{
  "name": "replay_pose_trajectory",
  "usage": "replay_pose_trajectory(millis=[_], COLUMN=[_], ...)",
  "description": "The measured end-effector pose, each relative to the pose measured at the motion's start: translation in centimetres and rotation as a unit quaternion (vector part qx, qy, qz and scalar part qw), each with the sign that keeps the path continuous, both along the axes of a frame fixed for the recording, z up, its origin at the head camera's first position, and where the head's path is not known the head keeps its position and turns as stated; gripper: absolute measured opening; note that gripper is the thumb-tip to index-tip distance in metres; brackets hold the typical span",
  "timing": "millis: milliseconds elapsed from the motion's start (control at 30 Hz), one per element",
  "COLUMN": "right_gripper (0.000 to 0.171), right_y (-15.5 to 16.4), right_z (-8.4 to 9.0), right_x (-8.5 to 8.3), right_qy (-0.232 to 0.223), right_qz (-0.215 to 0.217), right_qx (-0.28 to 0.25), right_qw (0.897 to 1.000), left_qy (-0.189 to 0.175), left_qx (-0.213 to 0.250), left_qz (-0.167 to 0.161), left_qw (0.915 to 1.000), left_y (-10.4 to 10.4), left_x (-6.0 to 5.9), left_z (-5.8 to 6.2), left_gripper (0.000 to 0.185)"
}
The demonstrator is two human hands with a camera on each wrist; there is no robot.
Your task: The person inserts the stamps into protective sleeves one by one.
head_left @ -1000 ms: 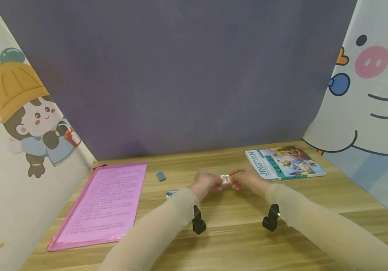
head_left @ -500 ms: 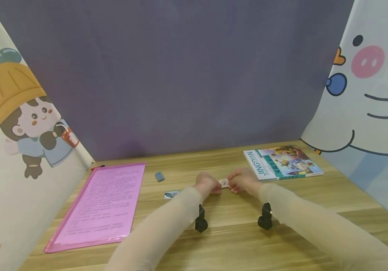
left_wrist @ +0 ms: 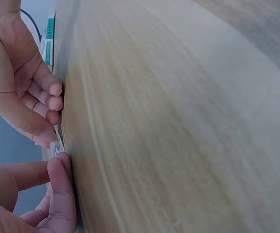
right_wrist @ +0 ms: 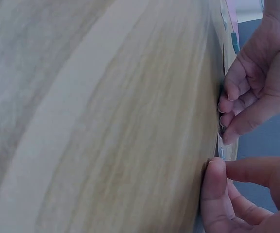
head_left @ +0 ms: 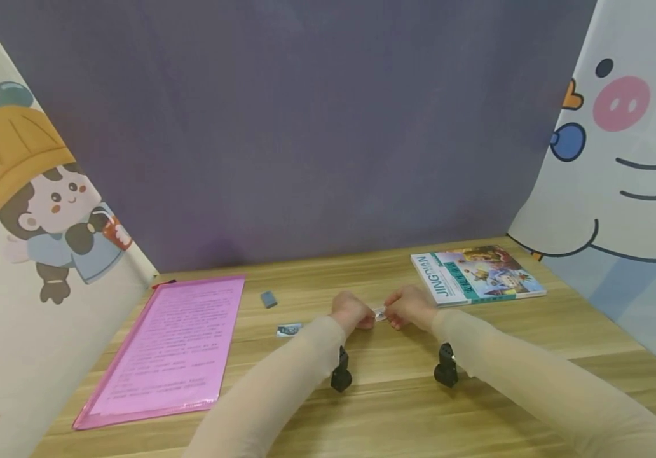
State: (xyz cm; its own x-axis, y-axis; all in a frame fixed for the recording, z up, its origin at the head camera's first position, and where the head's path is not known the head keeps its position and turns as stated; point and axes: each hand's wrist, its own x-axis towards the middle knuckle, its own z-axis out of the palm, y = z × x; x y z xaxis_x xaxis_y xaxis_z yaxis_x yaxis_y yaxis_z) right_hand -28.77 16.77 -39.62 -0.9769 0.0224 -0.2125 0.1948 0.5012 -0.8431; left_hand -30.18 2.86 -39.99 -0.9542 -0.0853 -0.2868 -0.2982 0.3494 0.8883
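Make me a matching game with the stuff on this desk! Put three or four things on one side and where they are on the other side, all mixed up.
Things:
1. pink folder
2. picture book
3. small clear packet
4. grey eraser

Places:
A. pinched between the left hand and the right hand
B. flat on the left side of the wooden desk
C. near the back right corner, by the curtain with the pink-cheeked face
D. lying alone between the folder and the hands

Pairs: 1-B, 2-C, 3-A, 4-D
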Motion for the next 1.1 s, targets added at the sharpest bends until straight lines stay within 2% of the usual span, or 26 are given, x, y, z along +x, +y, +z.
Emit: replay_pose_trajectory(millis=[233, 533, 633, 767, 867, 967, 1100], right_gripper=[0.020, 0.018, 0.018, 0.019, 0.021, 0.025, 0.036], right_y=[-0.2, -0.2, 0.1, 0.7, 1.3, 1.9, 2.6], right_z=[-0.2, -0.5, -0.5, 0.1, 1.0, 2.2, 3.9], right_x=[0.0, -0.4, -0.6, -1.0, -1.3, -1.6, -1.5], right_qy=[0.008, 0.015, 0.014, 0.006, 0.002, 0.009, 0.053], right_qz=[0.010, 0.014, 0.022, 0.032, 0.035, 0.037, 0.064], right_qx=[0.031, 0.018, -0.001, -0.034, -0.053, -0.066, -0.059], right_qw=[0.999, 1.000, 1.000, 0.999, 0.998, 0.997, 0.995], left_qy=[0.014, 0.013, 0.006, 0.014, 0.036, 0.058, 0.103], left_qx=[-0.011, 0.005, 0.012, -0.001, -0.011, 0.015, 0.061], left_qz=[-0.004, -0.005, -0.007, -0.018, -0.044, -0.075, -0.113], left_qw=[0.9998, 0.9999, 0.9999, 0.9997, 0.9983, 0.9954, 0.9863], left_y=[0.0, -0.3, -0.4, -0.8, -1.7, -2.9, -5.0], left_x=[-0.2, -0.6, -0.5, -0.5, -0.1, 0.4, 0.5], left_z=[-0.3, -0.5, -0.2, 0.5, 1.5, 2.7, 4.4], left_gripper=[0.018, 0.015, 0.014, 0.008, 0.008, 0.014, 0.023])
